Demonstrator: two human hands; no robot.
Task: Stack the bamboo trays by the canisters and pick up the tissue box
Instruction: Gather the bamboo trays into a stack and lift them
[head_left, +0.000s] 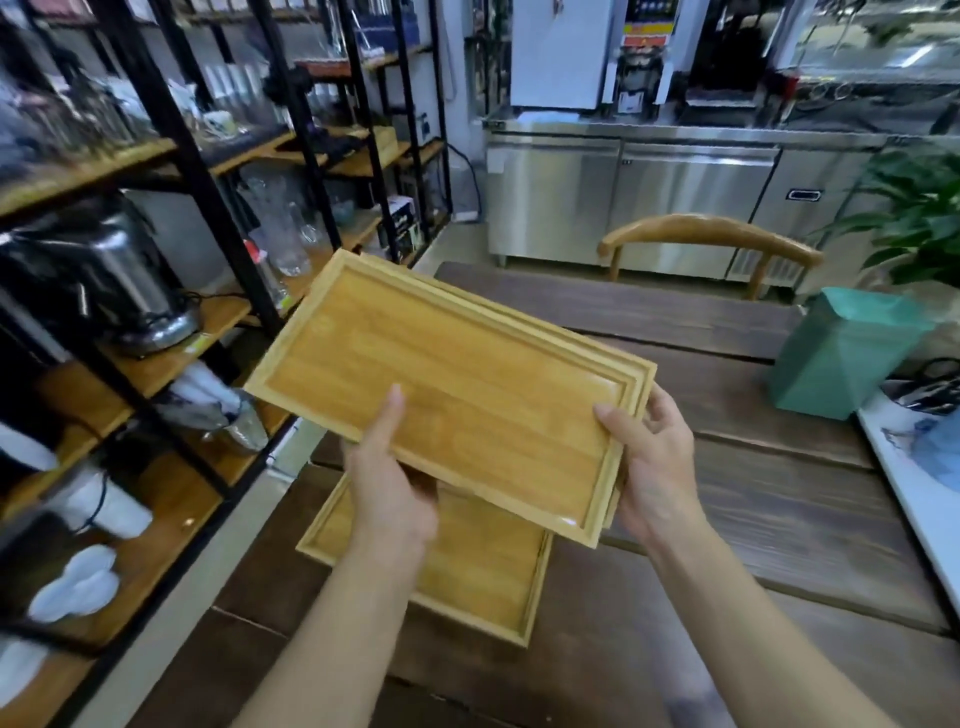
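A nested stack of trays (447, 384) is gripped by the left hand (389, 488) and right hand (652, 467) above another tray (483, 577) left on the surface (779, 499); stacking seems unfinished, and no tissue box is visible.

Both hands (389, 488) (652, 467) in closed grip

We stand at a dark plank bench (727, 322). At nine o'clock a black-framed rack (171, 119) with wooden shelves carries glassware, a steel urn (119, 280) and white dishes. At twelve o'clock we see a steel counter (634, 202) with machines on top, and a wooden chair (711, 236) before it. At two o'clock we see a leafy plant (919, 218) and a green bin (841, 353).
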